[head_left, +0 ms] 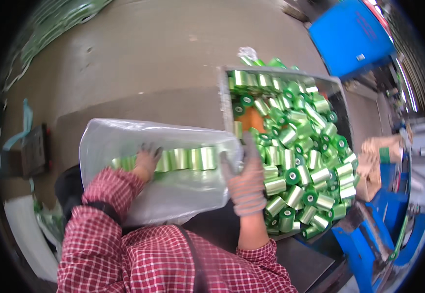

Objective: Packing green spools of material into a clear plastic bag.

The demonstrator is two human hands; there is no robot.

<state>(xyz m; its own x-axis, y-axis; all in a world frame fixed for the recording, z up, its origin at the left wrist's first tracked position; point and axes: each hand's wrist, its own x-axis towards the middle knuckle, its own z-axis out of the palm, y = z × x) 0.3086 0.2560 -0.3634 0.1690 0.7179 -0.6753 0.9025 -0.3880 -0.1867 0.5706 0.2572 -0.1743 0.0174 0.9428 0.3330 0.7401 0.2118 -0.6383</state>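
Note:
A clear plastic bag (173, 200) lies across my lap with a row of shiny green rolls (179, 159) in it. My left hand (147, 160) rests with spread fingers at the row's left part; I cannot tell whether plastic lies between them. At the bag's right end is my right hand (246, 183), in a grey striped glove, thumb and fingers apart and slightly blurred. Its fingers point away from me, beside the bin of rolls. Nothing shows in its grasp.
A grey-rimmed bin (223, 97) heaped with loose green rolls (295, 141) stands at my right. Farther off are a blue box (351, 39) and brown paper bags (371, 168). Filled green packs (51, 34) lie at the far left; a dark stand (34, 151) is nearer.

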